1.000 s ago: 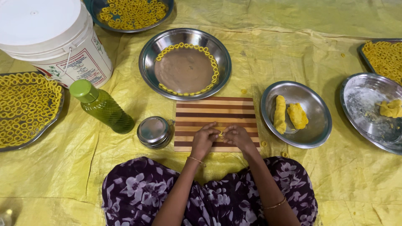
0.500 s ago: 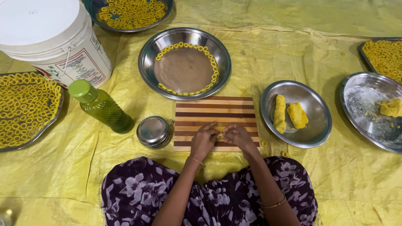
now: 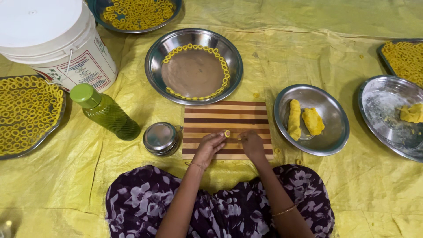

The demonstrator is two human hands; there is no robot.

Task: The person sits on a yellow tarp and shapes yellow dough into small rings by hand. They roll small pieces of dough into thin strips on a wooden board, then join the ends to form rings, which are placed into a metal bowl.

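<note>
A small dough ring (image 3: 227, 133) now sits at the tips of the left hand (image 3: 210, 146), pinched lightly between thumb and forefinger over the striped wooden cutting board (image 3: 224, 110). A second ago both hands were bunched close together near the board's front edge with the dough hidden between them; now they have drawn a little apart and the closed loop shows plainly, so the rolled strand appears to have been joined into a ring. The right hand (image 3: 252, 144) rests flat on the board just beside it, fingers curled down and holding nothing that can be seen.

Beyond the board stands a round steel plate (image 3: 154, 57) with finished rings laid in a single line around its inner rim, a gap left open on the left side. To the right, a steel bowl (image 3: 339, 128) holds two lumps of yellow dough (image 3: 303, 120). A small lidded steel tin (image 3: 161, 138) lies just left of the board, with a green oil bottle (image 3: 105, 112) and a white plastic bucket (image 3: 53, 39) further left. Trays (image 3: 26, 114) full of rings lie on the yellow sheet (image 3: 308, 44) covering the floor.
</note>
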